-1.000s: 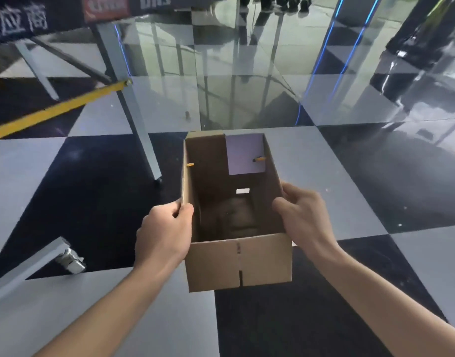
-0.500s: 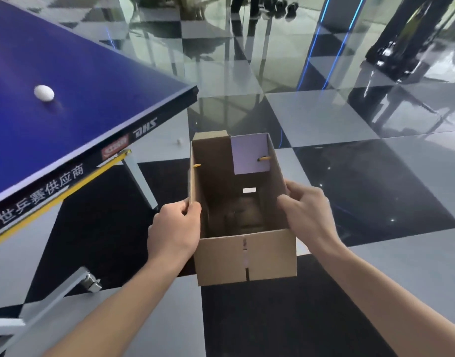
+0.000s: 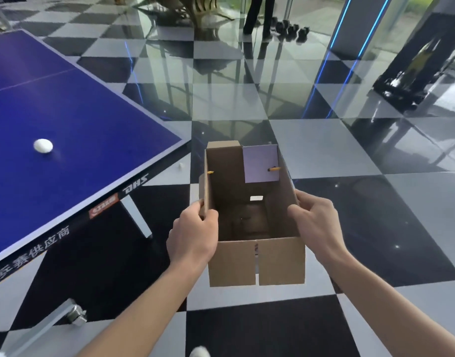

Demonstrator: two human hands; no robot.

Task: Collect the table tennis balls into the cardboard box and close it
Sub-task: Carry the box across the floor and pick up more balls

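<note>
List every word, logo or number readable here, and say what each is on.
"DHS", white letters, seen upside down: table edge.
Red logo plate on the same edge: lettering too blurred to read.
"赛供应商", white characters: the edge lower left; the characters before them run out of frame.
Box, its purple sheet and white label: no readable text.

Both hands grip open, seemingly empty cardboard box [image 3: 256,261].

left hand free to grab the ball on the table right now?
Probably not yet. The left hand is clamped on the left wall of the cardboard box, sharing the carry with the right hand. The ball lies bare on the blue table, off to the left, nothing blocking it.
</note>
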